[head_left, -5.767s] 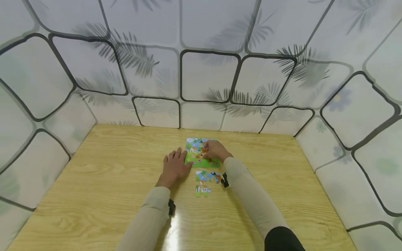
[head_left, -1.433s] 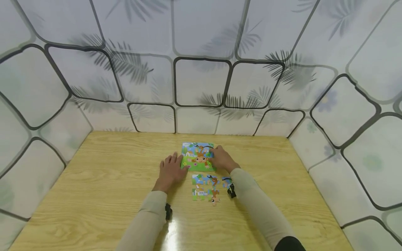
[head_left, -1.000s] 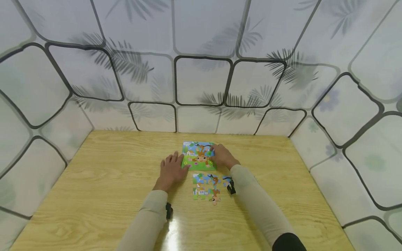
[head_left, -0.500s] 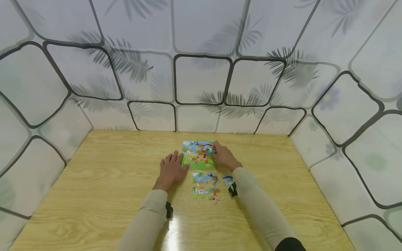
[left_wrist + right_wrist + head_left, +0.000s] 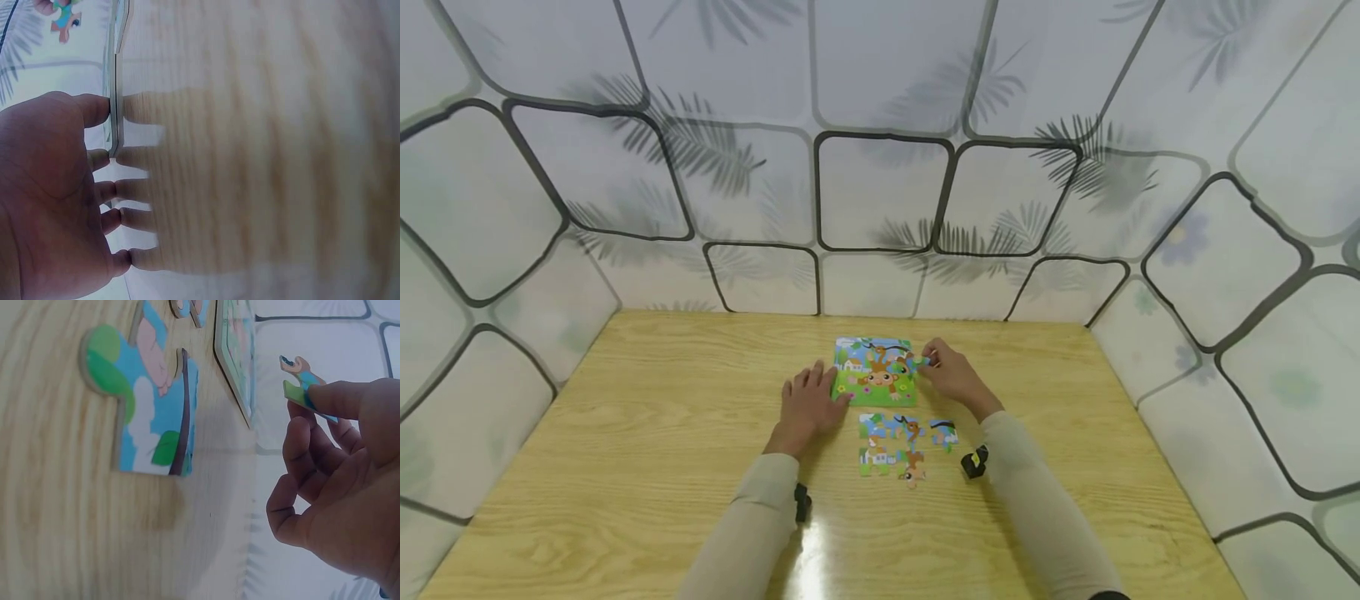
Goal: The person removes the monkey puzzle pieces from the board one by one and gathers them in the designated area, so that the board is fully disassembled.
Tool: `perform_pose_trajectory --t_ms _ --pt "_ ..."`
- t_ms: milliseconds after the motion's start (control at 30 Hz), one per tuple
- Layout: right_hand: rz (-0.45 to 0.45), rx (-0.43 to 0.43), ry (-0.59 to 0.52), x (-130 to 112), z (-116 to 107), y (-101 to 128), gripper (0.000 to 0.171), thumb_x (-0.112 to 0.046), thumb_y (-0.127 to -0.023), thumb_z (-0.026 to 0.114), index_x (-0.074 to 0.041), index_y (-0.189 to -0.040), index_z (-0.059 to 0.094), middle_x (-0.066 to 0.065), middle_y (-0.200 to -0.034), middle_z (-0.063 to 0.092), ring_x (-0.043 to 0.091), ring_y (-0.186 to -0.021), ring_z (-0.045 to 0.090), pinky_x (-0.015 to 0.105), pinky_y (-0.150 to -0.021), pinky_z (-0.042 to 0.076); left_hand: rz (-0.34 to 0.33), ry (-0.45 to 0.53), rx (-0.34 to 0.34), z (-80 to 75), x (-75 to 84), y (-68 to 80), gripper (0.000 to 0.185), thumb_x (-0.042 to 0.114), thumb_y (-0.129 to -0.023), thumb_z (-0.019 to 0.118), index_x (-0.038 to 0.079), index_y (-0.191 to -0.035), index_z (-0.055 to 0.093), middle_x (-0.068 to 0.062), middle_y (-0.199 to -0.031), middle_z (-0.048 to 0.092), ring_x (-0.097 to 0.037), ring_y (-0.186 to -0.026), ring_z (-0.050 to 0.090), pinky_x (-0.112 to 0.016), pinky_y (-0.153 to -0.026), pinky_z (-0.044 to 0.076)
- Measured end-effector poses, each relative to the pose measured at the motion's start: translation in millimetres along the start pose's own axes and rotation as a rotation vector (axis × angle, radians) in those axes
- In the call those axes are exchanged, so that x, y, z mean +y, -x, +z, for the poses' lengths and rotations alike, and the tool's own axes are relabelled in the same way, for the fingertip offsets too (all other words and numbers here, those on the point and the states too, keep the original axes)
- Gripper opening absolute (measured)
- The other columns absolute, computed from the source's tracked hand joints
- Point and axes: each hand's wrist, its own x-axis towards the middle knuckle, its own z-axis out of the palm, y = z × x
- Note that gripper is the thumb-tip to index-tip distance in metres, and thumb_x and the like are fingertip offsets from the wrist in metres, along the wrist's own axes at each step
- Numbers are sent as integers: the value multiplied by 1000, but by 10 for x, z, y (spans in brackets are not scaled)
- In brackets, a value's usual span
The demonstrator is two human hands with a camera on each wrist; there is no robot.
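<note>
A jigsaw puzzle board (image 5: 868, 396) with a monkey picture lies near the back of the table. My left hand (image 5: 808, 406) rests at its left side, fingers spread straight, thumb at the lower left corner. In the left wrist view the fingertips touch the tabletop and the board's edge. My right hand (image 5: 951, 371) pinches a jigsaw piece (image 5: 305, 381) between thumb and index finger, raised by the board's right edge; the other fingers curl loosely. This piece shows green, blue and part of a brown monkey face with an eye.
In front of the board lie loose pieces: a top row (image 5: 891, 427), a house piece (image 5: 877, 457), a monkey-face piece (image 5: 912, 473) and a corner piece (image 5: 153, 409) with a branch, set apart to the right. A patterned wall (image 5: 880, 283) stands behind the wooden table (image 5: 700, 400).
My right hand has drawn back rightward from the board, lifting a jigsaw piece off it. Since the oldest frame, the monkey-face and corner pieces have joined those on the table. My left hand stays put.
</note>
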Motion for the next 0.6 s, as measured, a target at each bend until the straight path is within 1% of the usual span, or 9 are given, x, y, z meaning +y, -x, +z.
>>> perform_pose_trajectory --t_ms 133,233,400,500,600 --pt "-13 0 -1 20 -22 70 20 -26 -99 54 -14 -113 47 10 -109 57 21 -89 55 30 -68 45 -2 15 2 3 1 5 67 52 -99 40 15 -154 27 -13 -162 17 -39 -147 19 -61 -119 13" --pt "-23 -3 -20 42 -28 124 18 -26 -99 54 -14 -111 47 9 -106 56 21 -85 55 31 -65 45 0 24 8 1 3 14 66 51 -99 41 15 -154 28 -13 -162 18 -39 -147 19 -61 -118 13" --pt "-97 -8 -37 141 -14 202 13 -25 -98 56 -15 -105 49 5 -92 55 17 -79 51 30 -66 43 3 30 13 5 2 26 66 50 -99 41 15 -154 28 -13 -162 18 -38 -147 19 -61 -118 13" --pt "-134 -47 -45 214 -13 261 13 -24 -97 58 -16 -102 50 2 -82 52 16 -70 47 29 -61 41 6 27 14 5 3 25 66 50 -99 41 15 -154 28 -13 -162 18 -38 -147 19 -61 -118 14" --pt "-150 -96 -54 258 -29 337 13 -22 -95 62 -15 -99 51 1 -79 52 15 -67 46 28 -59 40 12 22 15 -4 5 21 66 51 -100 41 15 -154 28 -13 -162 18 -38 -147 19 -61 -118 14"
